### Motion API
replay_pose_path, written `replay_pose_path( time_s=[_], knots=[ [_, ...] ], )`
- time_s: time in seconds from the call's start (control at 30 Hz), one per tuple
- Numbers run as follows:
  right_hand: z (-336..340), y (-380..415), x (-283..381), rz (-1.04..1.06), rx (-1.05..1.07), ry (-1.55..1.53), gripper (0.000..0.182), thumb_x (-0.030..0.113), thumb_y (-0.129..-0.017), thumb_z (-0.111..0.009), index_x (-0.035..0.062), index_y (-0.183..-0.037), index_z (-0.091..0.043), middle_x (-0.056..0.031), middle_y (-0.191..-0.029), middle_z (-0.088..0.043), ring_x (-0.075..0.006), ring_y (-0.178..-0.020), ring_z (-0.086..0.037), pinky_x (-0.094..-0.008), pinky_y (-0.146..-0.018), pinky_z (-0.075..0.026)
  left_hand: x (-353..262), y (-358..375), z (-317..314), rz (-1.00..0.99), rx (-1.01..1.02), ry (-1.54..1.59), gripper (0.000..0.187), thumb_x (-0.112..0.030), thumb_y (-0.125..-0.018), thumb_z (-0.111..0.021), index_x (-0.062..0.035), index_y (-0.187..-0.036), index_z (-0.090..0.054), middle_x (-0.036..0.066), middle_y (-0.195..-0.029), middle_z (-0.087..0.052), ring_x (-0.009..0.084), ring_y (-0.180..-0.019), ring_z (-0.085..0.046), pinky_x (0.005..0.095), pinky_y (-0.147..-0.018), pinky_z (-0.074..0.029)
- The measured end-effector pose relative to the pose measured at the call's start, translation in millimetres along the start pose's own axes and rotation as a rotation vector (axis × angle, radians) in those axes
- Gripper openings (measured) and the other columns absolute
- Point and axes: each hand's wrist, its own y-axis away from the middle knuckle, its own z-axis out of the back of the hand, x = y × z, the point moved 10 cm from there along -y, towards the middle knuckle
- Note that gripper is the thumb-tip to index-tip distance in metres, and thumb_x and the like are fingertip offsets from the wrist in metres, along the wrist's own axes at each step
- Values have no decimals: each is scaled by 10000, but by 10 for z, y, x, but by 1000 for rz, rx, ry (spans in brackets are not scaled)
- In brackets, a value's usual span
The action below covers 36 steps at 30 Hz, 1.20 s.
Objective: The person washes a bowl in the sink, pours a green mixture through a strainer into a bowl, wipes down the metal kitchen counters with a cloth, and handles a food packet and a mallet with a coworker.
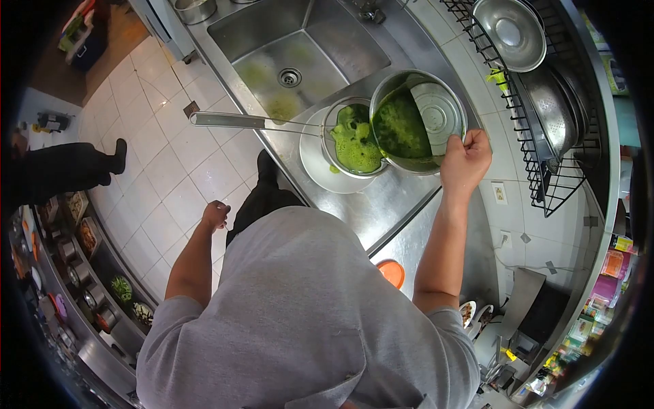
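- The right hand (pixel 467 157) gripped the rim of a tilted metal pot (pixel 441 108), some fingertips hard to make out.
- The pot, holding green liquid (pixel 402 126), overlapped a long-handled strainer (pixel 231 120) of green froth (pixel 357 151), hiding part of it.
- Beneath, a white vessel (pixel 314 162) stood on the counter (pixel 388 204) beside the sink (pixel 334 65), mostly covered.
- The left hand (pixel 216 214) hung curled; I couldn't tell whether it held anything.

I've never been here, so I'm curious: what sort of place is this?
Probably a working kitchen, perhaps a restaurant's: there's a large steel sink, a wire rack of metal cookware, and the right hand holds a pot of green liquid tilted over a strainer.
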Motion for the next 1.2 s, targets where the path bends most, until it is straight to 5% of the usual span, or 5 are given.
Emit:
replay_pose_path(
  time_s=[1.2],
  knots=[
    [-59, 22, 83, 18, 4, 34, 231, -11, -812, -656, 47, -752, -441, 4, -659, -391, -104, -642, -371, -316, -567, -349, 23, -44, -50, -1, 3, -30, 338, -290, -998, -726, -15, -1179, -646, 109, -812, -683, 214, -618, -668, 378, -544, -583]
  ],
)
